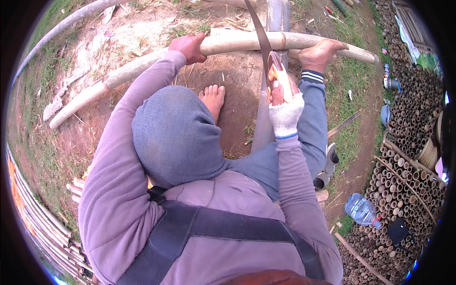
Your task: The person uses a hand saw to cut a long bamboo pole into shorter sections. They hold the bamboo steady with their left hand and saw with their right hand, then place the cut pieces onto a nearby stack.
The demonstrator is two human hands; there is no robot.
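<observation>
A pale bamboo pole (pixel 242 42) lies crosswise in front of me, over a thicker grey pole (pixel 279 16) that runs away from me. My left hand (pixel 190 48) is closed round the bamboo, left of the crossing. In a white fingerless-looking glove, my right hand (pixel 284 102) grips the light-coloured handle of a handsaw (pixel 259 28). The saw's long blade crosses the bamboo just left of a node, pointing away from me. Whether its teeth have cut in, I cannot tell. My bare right foot (pixel 317 54) presses on the bamboo, right of the saw.
My other bare foot (pixel 213 97) stands on the dirt. Stacked cut bamboo (pixel 403 185) fills the right side, with a clear plastic bottle (pixel 363 210) on it. More long poles (pixel 45 228) lie at lower left. A shoe (pixel 331 159) rests by my right leg.
</observation>
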